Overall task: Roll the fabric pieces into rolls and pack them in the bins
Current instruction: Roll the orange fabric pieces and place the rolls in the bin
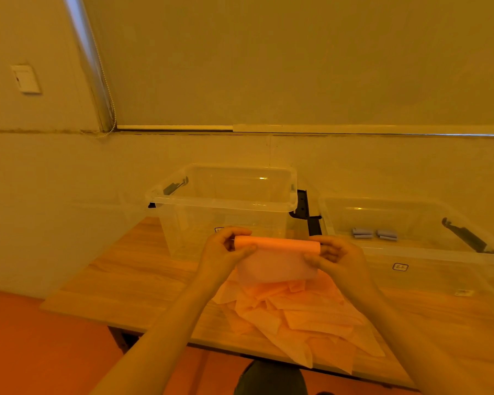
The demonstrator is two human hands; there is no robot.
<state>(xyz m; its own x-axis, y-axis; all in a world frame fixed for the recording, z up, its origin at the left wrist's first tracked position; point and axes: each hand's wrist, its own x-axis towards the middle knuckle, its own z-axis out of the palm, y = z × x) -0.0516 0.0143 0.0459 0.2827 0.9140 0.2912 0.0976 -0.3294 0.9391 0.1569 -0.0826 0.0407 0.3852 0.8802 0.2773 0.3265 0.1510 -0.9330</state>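
Open tabletop [120,280] at nine o'clock gives a hand free passage. At twelve, the tall clear bin [226,203] blocks forward, open on top. At two, the low bin [411,223] sits open-topped. At six, the fabric pile [294,315] covers the near edge.

Both hands hold a half-rolled fabric piece [277,252] in the air above the bench [126,280]. The left hand [226,253] pinches the roll's left end, and the right hand [335,256] pinches its right end; the loose part hangs below. Under it lies a pile of fabric [294,317]. Behind stand two clear bins: a tall bin [223,201] and a low bin [411,252] holding two grey rolls [374,233].
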